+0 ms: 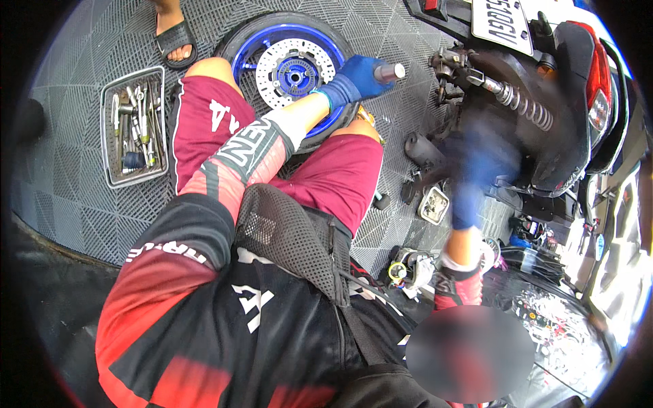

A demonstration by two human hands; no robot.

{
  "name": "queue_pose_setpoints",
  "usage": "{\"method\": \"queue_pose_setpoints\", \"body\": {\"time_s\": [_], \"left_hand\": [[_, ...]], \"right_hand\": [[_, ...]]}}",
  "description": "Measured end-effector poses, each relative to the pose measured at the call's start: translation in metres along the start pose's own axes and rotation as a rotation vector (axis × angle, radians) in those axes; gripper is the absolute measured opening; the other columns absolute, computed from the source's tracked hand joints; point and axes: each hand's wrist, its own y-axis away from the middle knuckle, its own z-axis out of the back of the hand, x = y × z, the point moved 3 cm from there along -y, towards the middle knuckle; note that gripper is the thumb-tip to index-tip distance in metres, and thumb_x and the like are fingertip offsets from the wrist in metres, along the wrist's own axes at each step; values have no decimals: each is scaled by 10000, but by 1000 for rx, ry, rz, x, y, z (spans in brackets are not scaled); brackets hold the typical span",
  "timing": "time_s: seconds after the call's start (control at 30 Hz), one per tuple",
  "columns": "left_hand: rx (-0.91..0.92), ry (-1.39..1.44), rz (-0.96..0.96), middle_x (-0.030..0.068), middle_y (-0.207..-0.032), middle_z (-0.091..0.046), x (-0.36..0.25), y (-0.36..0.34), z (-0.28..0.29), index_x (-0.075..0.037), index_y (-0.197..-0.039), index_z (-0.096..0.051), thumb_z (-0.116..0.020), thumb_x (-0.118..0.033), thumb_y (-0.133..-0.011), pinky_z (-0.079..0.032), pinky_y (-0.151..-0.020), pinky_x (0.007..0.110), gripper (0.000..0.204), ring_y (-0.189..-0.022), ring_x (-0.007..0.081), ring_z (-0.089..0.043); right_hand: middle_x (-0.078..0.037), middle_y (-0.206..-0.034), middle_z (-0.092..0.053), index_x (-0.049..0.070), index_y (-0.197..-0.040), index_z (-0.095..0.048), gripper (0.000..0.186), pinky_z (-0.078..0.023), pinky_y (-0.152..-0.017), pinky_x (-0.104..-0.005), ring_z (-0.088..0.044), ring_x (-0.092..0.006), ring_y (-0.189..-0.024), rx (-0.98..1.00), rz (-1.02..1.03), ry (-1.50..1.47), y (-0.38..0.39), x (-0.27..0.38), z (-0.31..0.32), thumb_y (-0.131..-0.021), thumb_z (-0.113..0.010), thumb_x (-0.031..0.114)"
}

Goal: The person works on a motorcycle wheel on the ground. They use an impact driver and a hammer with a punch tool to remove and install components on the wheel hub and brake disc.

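My left hand (pixel 359 77), in a blue glove, is closed around a short cylinder (pixel 390 73) with a pale round end. The cylinder's kind is not clear, since the glove covers the rest. Below that hand lies a wheel (pixel 286 58) with a blue rim, black tyre and drilled brake disc, flat on the floor beside my knees. My right hand (pixel 484 166), also blue-gloved, reaches to the rear of a scooter (pixel 571 88). Motion smears its fingers, so whatever it touches there is hidden. Close to it are a coil-spring shock absorber (pixel 520 105) and dark mechanical parts.
A clear-sided tray (pixel 109 146) of sockets and hand tools stands at the left. A small dish of parts (pixel 433 206) sits under the scooter's rear. Another person's sandalled foot (pixel 178 46) is at the far left. Grey tiles (pixel 75 163) cover the floor.
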Motion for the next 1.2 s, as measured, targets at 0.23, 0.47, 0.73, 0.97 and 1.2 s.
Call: {"method": "queue_pose_setpoints", "body": {"time_s": [0.23, 0.47, 0.73, 0.97, 1.2], "left_hand": [[-392, -36, -15, 123, -822, -685, -6, 14, -10, -140, -881, -670, -777, -358, -750, -532, -647, 445, 276, -778, 363, -679], [60, 16, 15, 96, -841, -717, -11, 1, 13, -123, -917, -698, -781, -417, -760, -549, -720, 376, 344, -787, 284, -700], [137, -39, 29, 108, -782, -717, -3, -7, 6, -124, -849, -713, -737, -470, -773, -549, -690, 388, 355, -733, 296, -705], [-219, -43, 26, 108, -780, -702, -19, 7, -14, -166, -852, -704, -741, -464, -756, -554, -698, 437, 315, -754, 345, -692], [401, 36, -84, 113, -872, -720, -7, -27, 3, -120, -1016, -708, -732, -510, -779, -534, -791, 376, 458, -829, 265, -692]], "right_hand": [[14, -545, -441, 177, -851, -482, 296, -257, -331, -225, -356, -83, -359, -34, -764, -173, 21, -24, -68, -1038, -468, 405], [61, -498, -299, 176, -818, -453, 340, -206, -280, -229, -281, -65, -328, -188, -836, -116, 87, -68, -50, -1022, -481, 446], [45, -505, -309, 157, -807, -457, 379, -236, -298, -235, -302, -78, -332, -174, -1007, -299, 144, -127, -66, -1015, -488, 473], [33, -504, -326, 138, -816, -461, 359, -250, -297, -242, -317, -86, -332, -168, -999, -304, 159, -132, -72, -1012, -517, 434], [37, -494, -344, 122, -857, -473, 335, -234, -296, -242, -308, -78, -325, -154, -965, -190, 134, -106, -61, -1013, -522, 414]]}}
